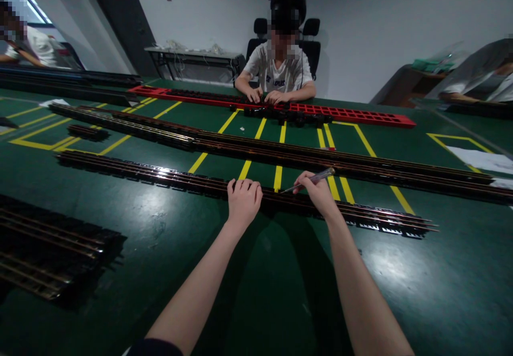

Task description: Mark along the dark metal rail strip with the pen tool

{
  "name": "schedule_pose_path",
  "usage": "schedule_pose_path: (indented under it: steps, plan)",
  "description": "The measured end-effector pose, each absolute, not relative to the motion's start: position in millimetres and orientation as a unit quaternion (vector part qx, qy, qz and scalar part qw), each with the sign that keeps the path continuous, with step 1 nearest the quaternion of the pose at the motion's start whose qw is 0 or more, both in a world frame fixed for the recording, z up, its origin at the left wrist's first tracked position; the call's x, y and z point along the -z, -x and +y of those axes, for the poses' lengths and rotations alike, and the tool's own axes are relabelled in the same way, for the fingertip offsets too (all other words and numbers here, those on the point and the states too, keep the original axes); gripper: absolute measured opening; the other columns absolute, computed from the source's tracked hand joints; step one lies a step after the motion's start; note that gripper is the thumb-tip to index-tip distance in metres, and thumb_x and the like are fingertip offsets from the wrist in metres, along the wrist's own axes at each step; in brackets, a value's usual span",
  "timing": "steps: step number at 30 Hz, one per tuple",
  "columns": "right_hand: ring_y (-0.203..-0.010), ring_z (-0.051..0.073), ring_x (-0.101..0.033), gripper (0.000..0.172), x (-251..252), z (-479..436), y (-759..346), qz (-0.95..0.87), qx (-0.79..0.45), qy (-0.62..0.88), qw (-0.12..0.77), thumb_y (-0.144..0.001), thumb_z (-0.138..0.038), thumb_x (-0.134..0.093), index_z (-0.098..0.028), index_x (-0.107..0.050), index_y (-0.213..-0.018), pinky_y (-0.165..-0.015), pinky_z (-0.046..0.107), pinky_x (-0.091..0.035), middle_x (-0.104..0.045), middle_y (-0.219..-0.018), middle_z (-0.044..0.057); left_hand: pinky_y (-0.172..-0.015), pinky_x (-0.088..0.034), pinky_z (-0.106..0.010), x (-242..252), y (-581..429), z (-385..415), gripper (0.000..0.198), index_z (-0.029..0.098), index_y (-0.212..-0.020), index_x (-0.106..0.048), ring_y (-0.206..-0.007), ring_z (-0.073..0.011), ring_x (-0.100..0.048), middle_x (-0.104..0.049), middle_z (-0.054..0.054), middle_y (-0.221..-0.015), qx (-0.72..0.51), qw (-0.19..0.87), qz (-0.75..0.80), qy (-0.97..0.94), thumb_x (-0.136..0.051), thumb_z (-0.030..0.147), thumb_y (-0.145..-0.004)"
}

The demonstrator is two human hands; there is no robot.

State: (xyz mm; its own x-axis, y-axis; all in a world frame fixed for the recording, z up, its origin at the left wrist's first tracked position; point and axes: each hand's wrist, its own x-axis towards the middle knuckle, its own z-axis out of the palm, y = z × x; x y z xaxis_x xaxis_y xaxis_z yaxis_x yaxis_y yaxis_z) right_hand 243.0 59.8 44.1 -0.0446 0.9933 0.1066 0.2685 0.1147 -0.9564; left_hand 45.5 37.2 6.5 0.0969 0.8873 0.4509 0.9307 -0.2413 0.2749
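Observation:
A long black strip with copper-coloured metal rods along it (192, 182) lies across the green table in front of me. My left hand (243, 201) rests on its middle, fingers curled over the far edge and holding it down. In my right hand (316, 193) is a screwdriver (323, 175), gripped like a pen. Its translucent handle points up to the right, and its thin shaft slants down left to the strip near my left hand. Exactly what the tip touches is too small to make out.
Beyond my strip lie longer black strips with rods (256, 147). A short black piece (87, 132) is at left, and more rodded strips (48, 244) lie at near left. Across the table, a person (278, 70) works at a red slotted frame (372, 116). Papers (481, 159) lie at right.

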Motion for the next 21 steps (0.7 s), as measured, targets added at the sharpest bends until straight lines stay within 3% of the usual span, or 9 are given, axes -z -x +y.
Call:
schedule_pose_path:
  steps: [21]
  plan:
    - [-0.054, 0.010, -0.052, 0.022, -43, 62, -256, -0.583, -0.402, 0.525, 0.473, -0.070, -0.033, -0.047, -0.015, -0.052, -0.058, -0.064, 0.023, -0.043, -0.054, -0.051, 0.000, -0.102, -0.032, -0.046, -8, -47, 37, 0.037, 0.020, -0.095, -0.067, -0.099, -0.0196, -0.056, -0.067, -0.005, -0.100, 0.275, 0.026, -0.624, 0.731, -0.031, 0.031, -0.094]
